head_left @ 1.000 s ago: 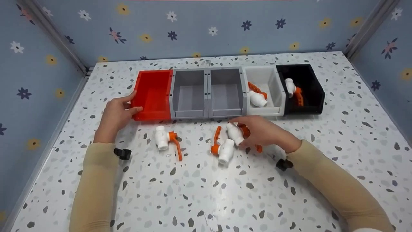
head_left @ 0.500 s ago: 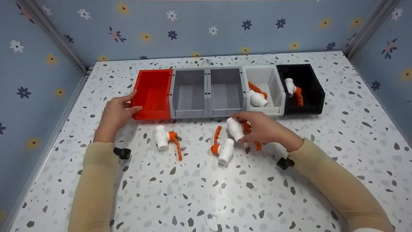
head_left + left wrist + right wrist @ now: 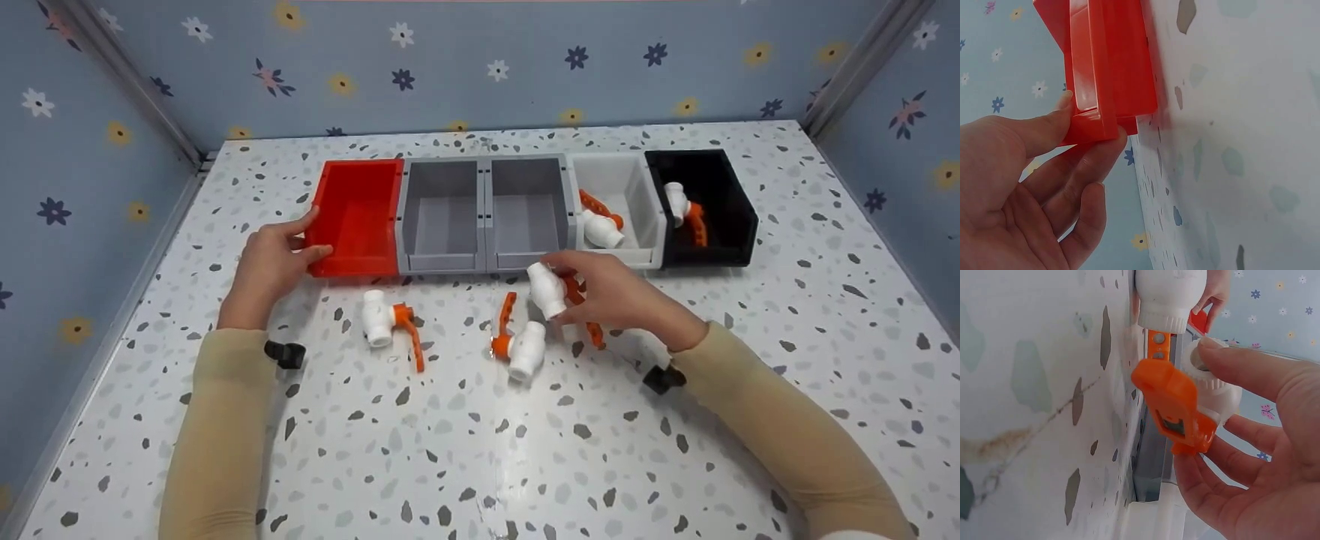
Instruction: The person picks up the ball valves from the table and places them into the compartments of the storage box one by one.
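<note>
My left hand (image 3: 274,262) grips the front left corner of the red bin (image 3: 360,217); in the left wrist view the thumb lies inside its wall and fingers press from outside. My right hand (image 3: 611,292) pinches a white ball valve (image 3: 547,291) with an orange lever handle, thumb at one pipe end, in front of the right grey bin (image 3: 527,214). In the right wrist view its orange handle (image 3: 1171,402) points toward the camera. Just below it on the table lies a second ball valve (image 3: 527,351). A third ball valve (image 3: 377,320) lies in front of the red bin.
The bins stand joined in a row: red, a left grey bin (image 3: 442,214), the right grey one, a white bin (image 3: 637,187) and a black bin (image 3: 720,195). One ball valve (image 3: 603,229) lies in the white bin and another valve (image 3: 676,202) in the black. Flowered panels (image 3: 480,67) enclose the speckled table (image 3: 450,450).
My right hand has lifted the ball valve slightly and moved it toward the bins, away from the valve beside it. My left hand stays on the red bin.
</note>
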Demonstrator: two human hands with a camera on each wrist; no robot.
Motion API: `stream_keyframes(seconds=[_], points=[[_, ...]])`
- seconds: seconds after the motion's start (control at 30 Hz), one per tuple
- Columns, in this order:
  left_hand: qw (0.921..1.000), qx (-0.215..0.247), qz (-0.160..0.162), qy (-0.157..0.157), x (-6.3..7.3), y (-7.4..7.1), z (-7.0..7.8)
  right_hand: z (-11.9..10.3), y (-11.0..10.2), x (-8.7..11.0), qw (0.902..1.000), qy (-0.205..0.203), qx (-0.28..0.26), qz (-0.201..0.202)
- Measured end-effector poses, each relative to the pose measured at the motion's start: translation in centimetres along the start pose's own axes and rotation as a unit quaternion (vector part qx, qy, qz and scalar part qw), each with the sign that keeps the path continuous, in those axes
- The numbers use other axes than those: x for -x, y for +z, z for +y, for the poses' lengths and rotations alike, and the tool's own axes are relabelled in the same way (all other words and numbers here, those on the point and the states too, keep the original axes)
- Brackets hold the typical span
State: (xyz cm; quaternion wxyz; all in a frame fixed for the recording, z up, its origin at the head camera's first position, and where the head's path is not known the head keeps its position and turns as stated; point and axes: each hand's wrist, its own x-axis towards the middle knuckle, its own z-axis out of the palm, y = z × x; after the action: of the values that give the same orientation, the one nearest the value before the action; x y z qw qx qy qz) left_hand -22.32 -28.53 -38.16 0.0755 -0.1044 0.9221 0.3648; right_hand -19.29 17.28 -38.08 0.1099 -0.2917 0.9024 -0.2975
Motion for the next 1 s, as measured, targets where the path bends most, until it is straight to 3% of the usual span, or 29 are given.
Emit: stream_keyframes(seconds=[0.6, 1.0], points=[[1.0000, -0.005, 0.002, -0.007, -0.1, 0.1, -0.1, -1.3, -0.5, -1.2, 0.9974, 0.026, -0.039, 0.054], [1.0000, -0.001, 0.000, 0.004, -0.3, 0.1, -0.1, -1.2, -0.7, -2.3, 0.9952, 0.027, -0.020, 0.092]])
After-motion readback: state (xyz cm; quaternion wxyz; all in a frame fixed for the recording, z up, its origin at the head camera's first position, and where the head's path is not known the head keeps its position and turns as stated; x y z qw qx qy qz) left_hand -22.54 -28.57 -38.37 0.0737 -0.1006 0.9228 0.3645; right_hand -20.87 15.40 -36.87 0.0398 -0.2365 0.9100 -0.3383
